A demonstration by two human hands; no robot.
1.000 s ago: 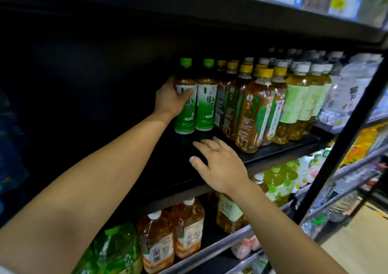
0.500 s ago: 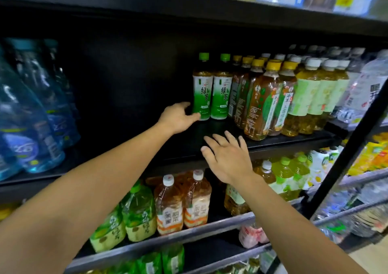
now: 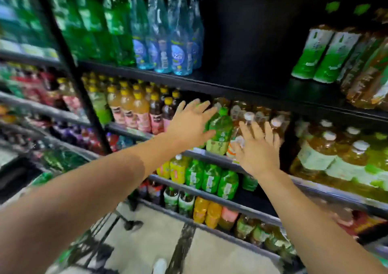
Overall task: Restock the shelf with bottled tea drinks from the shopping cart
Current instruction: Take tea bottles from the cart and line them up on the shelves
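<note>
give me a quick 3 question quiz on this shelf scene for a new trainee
1. True or false: the left hand is gripping a bottle.
2. Multiple choice: what stands on the upper shelf straight to the left of the bare gap? A) blue water bottles B) red cans C) milk cartons
3. Fill in: the two green-labelled tea bottles on the upper shelf stand to the ____ of the gap.

Key
1. False: both it and the right hand are open with fingers spread, holding nothing.
2. A: the blue water bottles.
3. right
</note>
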